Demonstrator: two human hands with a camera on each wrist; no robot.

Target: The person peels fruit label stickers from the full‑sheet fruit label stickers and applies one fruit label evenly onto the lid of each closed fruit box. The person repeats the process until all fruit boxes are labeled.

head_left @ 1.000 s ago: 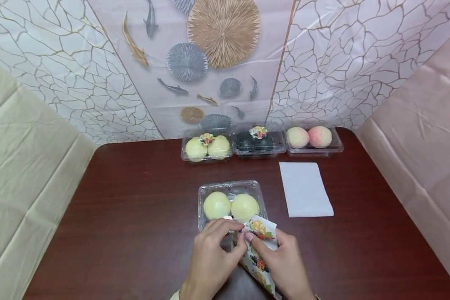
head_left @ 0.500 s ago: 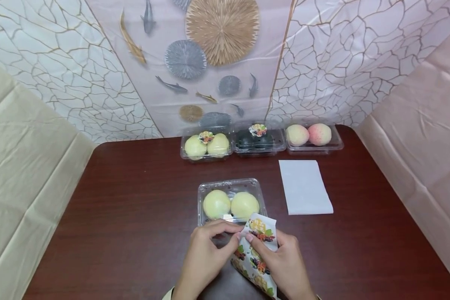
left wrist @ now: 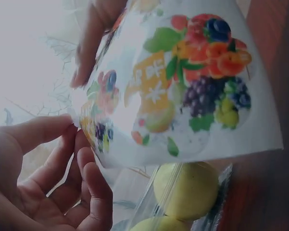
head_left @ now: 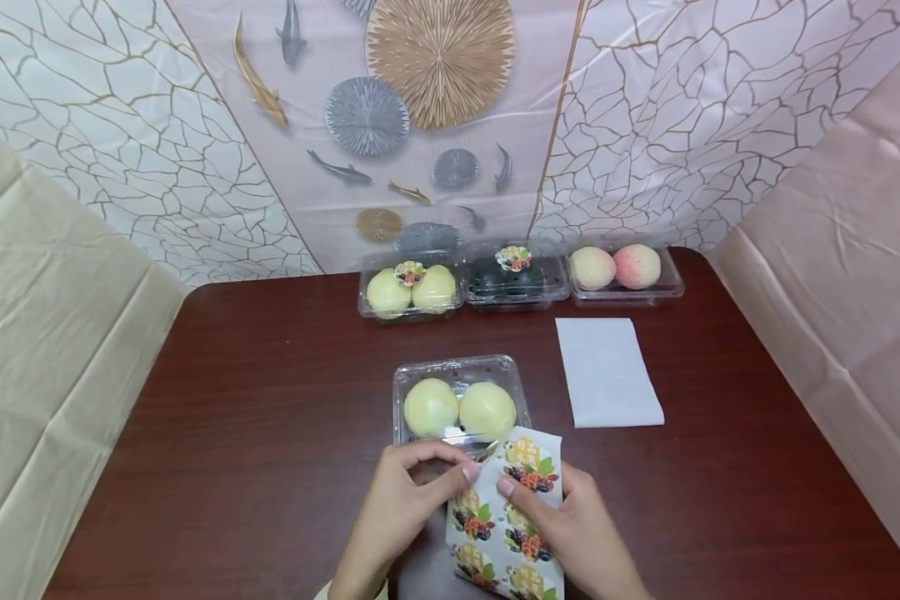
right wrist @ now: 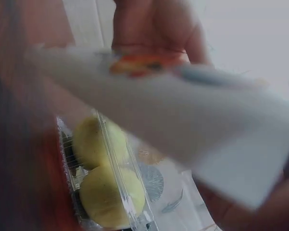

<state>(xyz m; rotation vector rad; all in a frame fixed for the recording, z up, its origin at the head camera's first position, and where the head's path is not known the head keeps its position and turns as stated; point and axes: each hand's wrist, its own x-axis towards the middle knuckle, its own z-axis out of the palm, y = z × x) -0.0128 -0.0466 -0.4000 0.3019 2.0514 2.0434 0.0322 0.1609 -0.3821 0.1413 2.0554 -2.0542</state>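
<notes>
A sheet of fruit-print stickers [head_left: 510, 537] is held up in front of a clear plastic box. My right hand [head_left: 581, 529] grips its right side, thumb on the printed face and fingers behind. With thumb and index finger, my left hand [head_left: 401, 500] pinches the upper left edge; the left wrist view shows those fingertips right at a sticker on the sheet's edge [left wrist: 91, 125]. The sheet's plain back [right wrist: 158, 115] faces the right wrist view, blurred. Just beyond the hands, the plastic box [head_left: 453, 363] holds two pale yellow-green round fruits [head_left: 431, 407], its near side partly covered.
Along the table's back edge stand three clear boxes: one with yellow-green fruits [head_left: 433, 288], one with dark contents [head_left: 506, 283], one with pinkish peaches [head_left: 637, 267]. Stickers top the first two. A white paper [head_left: 609, 375] lies at the right on the dark red table [head_left: 270, 417].
The sheet has turned to show more of its printed face to the head view. My left hand has shifted slightly left and down, still pinching the sheet's edge. The boxes stay put.
</notes>
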